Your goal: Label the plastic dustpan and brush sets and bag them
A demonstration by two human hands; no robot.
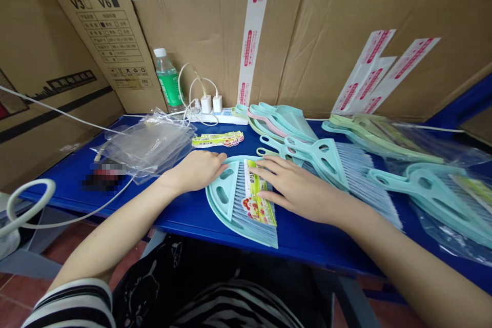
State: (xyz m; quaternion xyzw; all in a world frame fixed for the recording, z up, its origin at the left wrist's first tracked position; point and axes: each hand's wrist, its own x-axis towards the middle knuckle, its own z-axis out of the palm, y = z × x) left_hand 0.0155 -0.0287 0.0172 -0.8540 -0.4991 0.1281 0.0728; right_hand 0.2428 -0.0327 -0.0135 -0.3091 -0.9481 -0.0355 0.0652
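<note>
Two hands (196, 171) (295, 184), one bottle (168, 79), two chargers (206, 104) (217, 104)

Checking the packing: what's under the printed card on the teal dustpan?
The printed card lies on the grey-blue bristles of a small broom nested in the teal dustpan. The bristles directly beneath the card are covered, so they cannot be seen.

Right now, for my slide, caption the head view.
Left hand and right hand rest on a mint dustpan and brush, blue table.
</note>
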